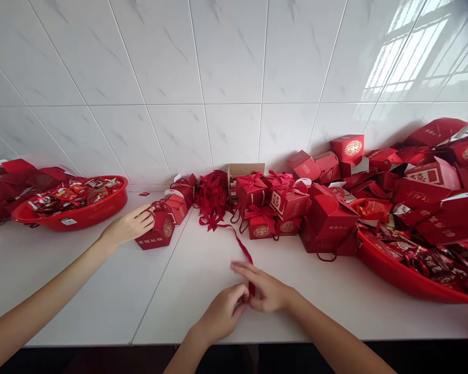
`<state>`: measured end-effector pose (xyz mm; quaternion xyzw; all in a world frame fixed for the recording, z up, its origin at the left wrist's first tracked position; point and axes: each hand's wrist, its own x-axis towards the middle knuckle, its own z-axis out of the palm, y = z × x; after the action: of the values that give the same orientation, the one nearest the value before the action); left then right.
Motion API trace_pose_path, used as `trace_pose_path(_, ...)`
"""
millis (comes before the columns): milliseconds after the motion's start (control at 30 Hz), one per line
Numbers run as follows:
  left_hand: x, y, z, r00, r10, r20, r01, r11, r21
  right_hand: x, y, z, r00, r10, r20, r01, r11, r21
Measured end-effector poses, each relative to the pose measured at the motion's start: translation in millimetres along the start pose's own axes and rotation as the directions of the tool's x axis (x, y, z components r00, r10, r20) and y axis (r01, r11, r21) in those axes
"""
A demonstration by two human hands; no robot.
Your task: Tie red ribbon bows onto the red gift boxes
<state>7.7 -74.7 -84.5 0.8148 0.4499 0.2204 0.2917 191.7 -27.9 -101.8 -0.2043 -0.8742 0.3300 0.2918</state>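
Note:
My left hand [223, 311], fingers curled in a pinch, meets my right hand [267, 291] near the table's front edge. Between them is a dark red ribbon [242, 244], which runs back to a pile of red ribbons [212, 195] by the wall. The ribbon's end passes behind the fingers of my right hand, whose thumb and lower fingers close around it while the upper fingers reach out to the left. Whatever my left fingertips hold is hidden. Red gift boxes with bows [290, 200] stand behind and to the right of my hands.
Another person's hand [130, 226] reaches in from the left and touches a red box [156, 236]. A red basin of sweets [97, 210] sits at the left, another red basin [405, 278] at the right. Many red boxes [432, 179] are heaped at the back right.

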Motion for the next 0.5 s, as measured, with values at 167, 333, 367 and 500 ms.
trace_pose_path(167,-39.1,19.0,-23.3,0.987,-0.148,-0.055,0.133,0.967,-0.217,-5.5,-29.2,13.7,0.993,0.068,0.092,-0.089,0.963,0.255)
trace_pose_path(333,-49.6,40.1,-40.1,0.99,-0.116,0.081,0.128,0.977,-0.171,-6.6,-37.4,19.9,0.983,0.1,0.151,-0.152,0.909,0.388)
trace_pose_path(367,-49.5,44.4,-41.4,0.991,-0.083,0.102,0.099,0.982,-0.162,-6.4,-38.4,19.3,0.979,0.102,0.177,-0.17,0.888,0.427)
trace_pose_path(500,-50.7,57.3,-43.5,0.989,-0.047,0.137,0.068,0.986,-0.154,-10.0,-46.5,14.2,0.951,0.113,0.288,-0.268,0.763,0.588)
